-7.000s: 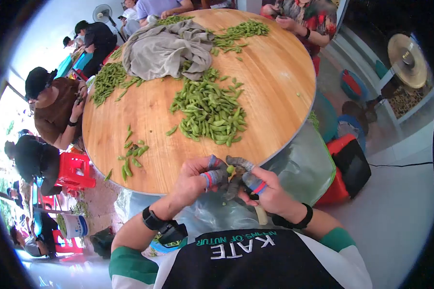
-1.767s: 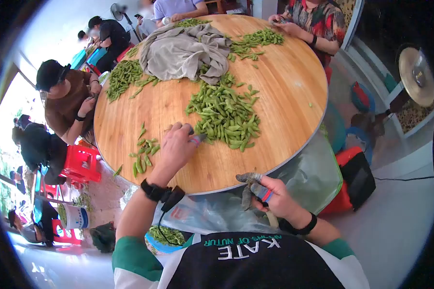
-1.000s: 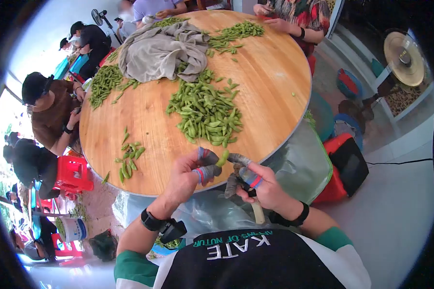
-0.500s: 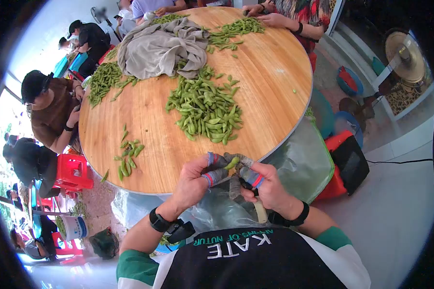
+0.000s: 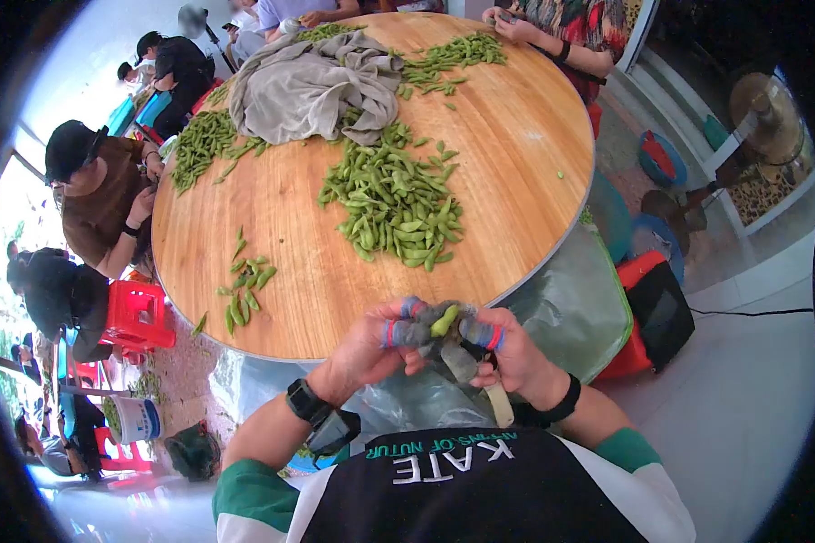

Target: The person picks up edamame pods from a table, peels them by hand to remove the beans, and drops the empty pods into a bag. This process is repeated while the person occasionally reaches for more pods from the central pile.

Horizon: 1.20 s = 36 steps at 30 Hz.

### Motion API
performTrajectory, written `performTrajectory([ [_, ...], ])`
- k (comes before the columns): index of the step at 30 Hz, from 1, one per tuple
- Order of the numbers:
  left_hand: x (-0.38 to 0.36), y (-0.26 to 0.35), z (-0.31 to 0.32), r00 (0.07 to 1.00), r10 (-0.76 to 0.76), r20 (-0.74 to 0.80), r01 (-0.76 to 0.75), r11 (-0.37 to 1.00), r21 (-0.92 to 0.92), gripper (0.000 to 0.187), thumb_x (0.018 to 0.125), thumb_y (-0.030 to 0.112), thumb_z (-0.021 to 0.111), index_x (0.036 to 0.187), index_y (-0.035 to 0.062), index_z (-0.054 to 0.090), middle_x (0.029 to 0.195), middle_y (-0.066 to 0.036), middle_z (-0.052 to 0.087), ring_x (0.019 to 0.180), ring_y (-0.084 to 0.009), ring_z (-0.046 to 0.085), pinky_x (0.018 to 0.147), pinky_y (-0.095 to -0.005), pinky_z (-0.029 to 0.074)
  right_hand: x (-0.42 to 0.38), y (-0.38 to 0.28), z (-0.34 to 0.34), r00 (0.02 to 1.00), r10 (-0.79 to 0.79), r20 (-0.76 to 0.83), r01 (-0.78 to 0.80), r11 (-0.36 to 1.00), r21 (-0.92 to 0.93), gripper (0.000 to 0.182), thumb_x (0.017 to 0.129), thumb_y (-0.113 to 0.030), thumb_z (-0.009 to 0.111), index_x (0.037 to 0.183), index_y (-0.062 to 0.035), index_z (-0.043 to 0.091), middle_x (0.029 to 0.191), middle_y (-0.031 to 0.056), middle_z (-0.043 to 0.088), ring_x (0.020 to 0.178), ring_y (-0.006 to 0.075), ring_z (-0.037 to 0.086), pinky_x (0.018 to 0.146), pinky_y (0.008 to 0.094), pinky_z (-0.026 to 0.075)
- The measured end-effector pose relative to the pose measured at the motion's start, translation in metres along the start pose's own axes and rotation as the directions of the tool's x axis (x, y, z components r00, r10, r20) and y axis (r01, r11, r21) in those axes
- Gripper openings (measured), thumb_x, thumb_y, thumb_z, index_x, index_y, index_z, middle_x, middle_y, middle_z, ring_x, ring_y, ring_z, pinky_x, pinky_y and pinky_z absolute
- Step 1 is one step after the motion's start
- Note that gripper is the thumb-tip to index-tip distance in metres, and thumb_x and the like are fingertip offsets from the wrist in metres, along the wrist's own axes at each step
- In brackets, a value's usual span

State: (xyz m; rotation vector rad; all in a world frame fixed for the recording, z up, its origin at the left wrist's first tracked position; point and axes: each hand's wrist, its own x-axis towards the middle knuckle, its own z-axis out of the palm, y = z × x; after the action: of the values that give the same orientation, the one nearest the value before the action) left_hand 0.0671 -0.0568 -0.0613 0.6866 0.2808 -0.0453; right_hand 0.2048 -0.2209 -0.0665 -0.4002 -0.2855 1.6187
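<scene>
My left hand (image 5: 378, 339) pinches a green soybean pod (image 5: 445, 320) in front of my chest, just off the table's near edge. Its fingertips meet those of my right hand (image 5: 514, 351) around the pod. My right hand is closed on a tool with a pale handle (image 5: 498, 404), which points down toward me; its working end is hidden by the fingers. Grey fabric finger covers with blue and red bands sit on fingers of both hands. Beyond my hands, a heap of soybean pods (image 5: 394, 204) lies on the round wooden table (image 5: 507, 181).
A smaller group of pods (image 5: 244, 288) lies at the left, and a grey cloth (image 5: 312, 86) covers part of the far pods. Clear plastic sheeting (image 5: 566, 303) hangs at the near edge. Other people sit around the table. A red stool (image 5: 139, 312) stands left.
My hands have drawn closer together around the pod. The pod has tilted flatter between the fingertips. The tool's handle has swung slightly to the right, and the view has shifted a little.
</scene>
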Motion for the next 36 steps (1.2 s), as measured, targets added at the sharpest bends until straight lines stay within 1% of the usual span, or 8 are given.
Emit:
performTrajectory([
  [2,-0.001,0.006,0.009,0.988,0.069,-0.136,-0.040,0.978,0.206,0.018,0.081,0.005,0.064,0.098,-0.0007,0.060,0.079,-0.009,0.060,0.059,-0.0178,0.057,0.050,-0.0305,0.045,0.000,-0.001,-0.005,0.980,0.067,-0.186,-0.049,0.994,0.100,0.026,0.096,-0.021,0.043,0.110,-0.0021,0.056,0.073,0.0094,0.058,0.044,0.0081,0.040,0.035,0.0216,0.029],
  [4,-0.001,0.010,0.019,0.797,0.523,0.303,-0.380,0.044,0.924,0.022,0.076,0.003,0.067,0.097,-0.0015,0.059,0.081,-0.014,0.058,0.061,-0.0238,0.058,0.052,-0.0339,0.046,0.000,-0.002,0.003,0.971,0.056,-0.233,-0.042,0.997,0.065,0.028,0.097,-0.024,0.041,0.109,-0.0026,0.056,0.073,0.0100,0.058,0.044,0.0091,0.039,0.034,0.0222,0.029],
  [8,-0.014,0.012,0.033,0.810,0.459,0.366,-0.151,-0.440,0.885,0.024,0.075,0.008,0.071,0.096,0.0015,0.061,0.075,-0.013,0.059,0.071,-0.0305,0.062,0.060,-0.0318,0.048,0.001,0.000,0.008,0.951,0.065,-0.303,-0.053,0.997,0.050,0.032,0.097,-0.026,0.035,0.107,-0.0036,0.056,0.073,0.0109,0.058,0.043,0.0105,0.039,0.034,0.0229,0.030],
  [17,-0.011,0.012,0.041,0.934,0.321,-0.160,-0.090,0.641,0.763,0.018,0.090,0.012,0.060,0.101,-0.0017,0.062,0.072,-0.003,0.058,0.066,-0.0059,0.045,0.057,-0.0275,0.042,-0.002,-0.001,0.012,0.959,-0.133,-0.251,0.067,0.965,-0.253,0.028,0.098,-0.021,0.038,0.108,-0.0037,0.057,0.067,0.0072,0.055,0.047,0.0083,0.044,0.036,0.0222,0.031],
  [20,-0.010,0.017,0.042,0.950,0.240,-0.202,0.023,0.588,0.808,0.019,0.090,0.008,0.056,0.105,-0.0020,0.061,0.074,-0.007,0.060,0.068,-0.0092,0.049,0.062,-0.0285,0.045,-0.003,-0.007,0.027,0.923,-0.300,-0.240,0.016,0.655,-0.756,0.023,0.095,-0.016,0.047,0.112,-0.0027,0.057,0.071,0.0053,0.058,0.051,0.0066,0.047,0.042,0.0214,0.035],
  [24,-0.013,0.008,0.035,0.954,0.299,-0.024,-0.100,0.391,0.915,0.023,0.087,0.003,0.053,0.108,-0.0029,0.059,0.076,-0.014,0.060,0.070,-0.0171,0.056,0.066,-0.0313,0.047,0.002,-0.001,0.016,0.865,-0.457,-0.205,0.070,0.516,-0.854,0.029,0.088,-0.010,0.059,0.115,-0.0009,0.056,0.076,0.0046,0.059,0.059,0.0079,0.052,0.051,0.0220,0.042],
  [29,-0.016,0.006,0.035,0.951,0.296,0.086,-0.174,0.286,0.942,0.026,0.082,0.000,0.052,0.108,-0.0031,0.057,0.084,-0.022,0.061,0.075,-0.0360,0.060,0.068,-0.0363,0.048,0.000,-0.003,0.025,0.769,-0.633,0.094,0.028,-0.114,-0.993,0.041,0.074,-0.006,0.068,0.113,0.0003,0.055,0.090,0.0109,0.061,0.078,0.0199,0.062,0.068,0.0296,0.051],
  [36,-0.014,0.002,0.034,0.942,0.332,0.058,-0.177,0.342,0.923,0.015,0.082,0.002,0.052,0.093,-0.0037,0.060,0.066,-0.015,0.055,0.059,-0.0201,0.054,0.058,-0.0342,0.046,0.001,0.002,0.012,0.769,-0.616,0.173,0.209,-0.014,-0.978,0.037,0.073,-0.003,0.068,0.109,0.0006,0.056,0.092,0.0130,0.059,0.080,0.0221,0.062,0.072,0.0301,0.050],
])
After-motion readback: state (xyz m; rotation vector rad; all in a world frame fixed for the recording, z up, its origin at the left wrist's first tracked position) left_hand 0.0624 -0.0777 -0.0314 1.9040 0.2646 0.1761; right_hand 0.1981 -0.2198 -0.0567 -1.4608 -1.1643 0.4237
